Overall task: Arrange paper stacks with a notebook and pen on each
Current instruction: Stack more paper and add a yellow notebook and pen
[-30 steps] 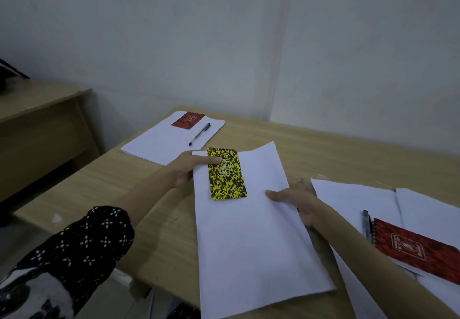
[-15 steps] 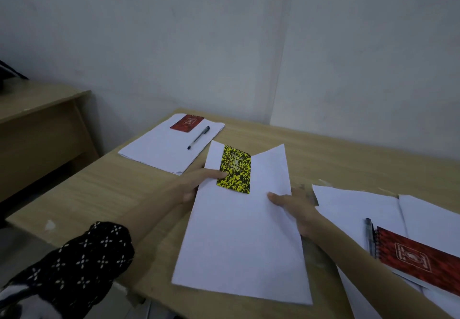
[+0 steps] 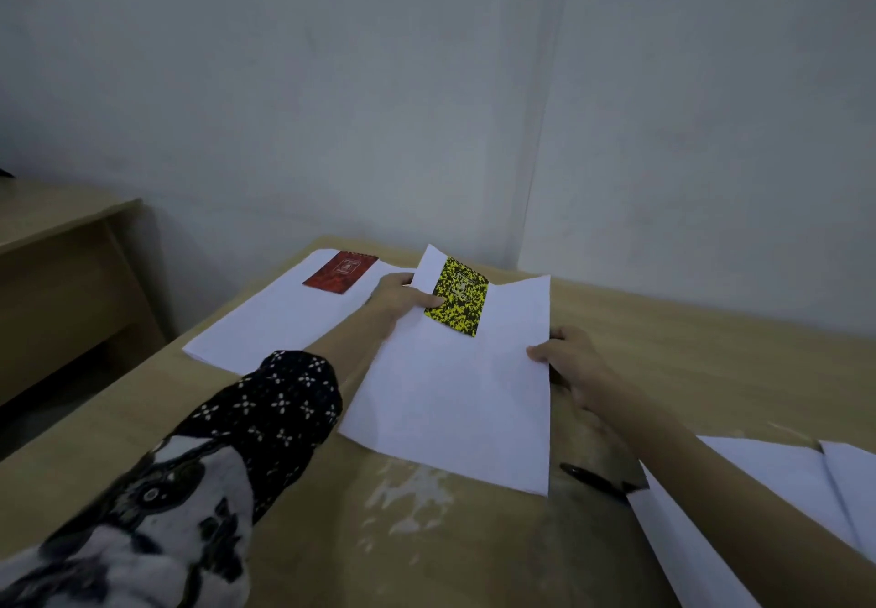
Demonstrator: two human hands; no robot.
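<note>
The wooden table (image 3: 663, 356) fills the lower half of the view, and on it, dead centre, sits the middle paper stack (image 3: 455, 399), our landmark. Both hands are on that stack. The left hand (image 3: 396, 299) pinches its far-left edge, thumb pressed on top and touching the yellow notebook (image 3: 457, 297), which lies on the stack's far end, tilted. The right hand (image 3: 569, 361) grips the stack's right edge, thumb on top, fingers curled underneath. Left of the stack and partly under its far corner lies a second paper stack (image 3: 284, 323), carrying a red notebook (image 3: 340, 271) at its far end. Right of the landmark and nearer the camera, more white sheets (image 3: 782, 489) spread out under the right forearm. A black pen (image 3: 595, 482) lies on bare wood just off the stack's near-right corner
</note>
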